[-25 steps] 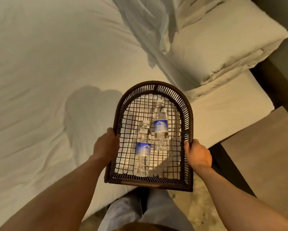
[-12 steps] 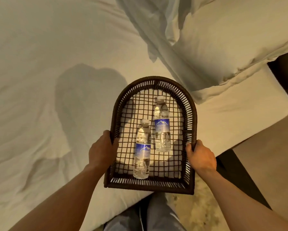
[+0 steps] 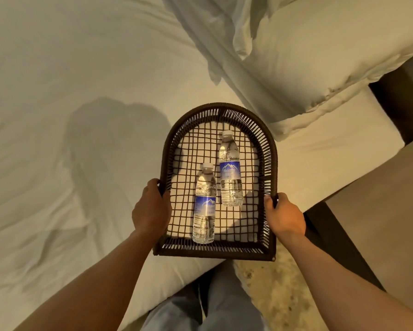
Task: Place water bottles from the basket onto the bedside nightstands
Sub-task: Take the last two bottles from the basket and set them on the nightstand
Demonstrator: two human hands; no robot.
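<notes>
A wide bed in pale, creased sheets (image 3: 81, 115) fills the view, a plump white pillow (image 3: 320, 56) at its upper right, and at the far right lies the flat tan surface (image 3: 380, 199) of what looks to be a nightstand; over the bed's near edge you hold a dark brown woven basket with an arched far end and an open mesh floor (image 3: 271, 163); your left hand (image 3: 151, 209) is closed round its left rim and your right hand (image 3: 284, 216) round its right rim, each grip wrapped on the wicker alone; inside lie two clear plastic water bottles, both on their sides with white caps pointing away from you; the nearer blue-labelled bottle (image 3: 205, 204) rests close to the straight near wall, the farther blue-labelled bottle (image 3: 230, 169) just beside it toward the arch; neither bottle has left the basket, so the task appears barely begun; carry the basket level, since round bottles on a mesh floor are likely to roll toward any low side; swing it right toward the tan surface and rest it somewhere steady before freeing a hand to lift a bottle.
</notes>
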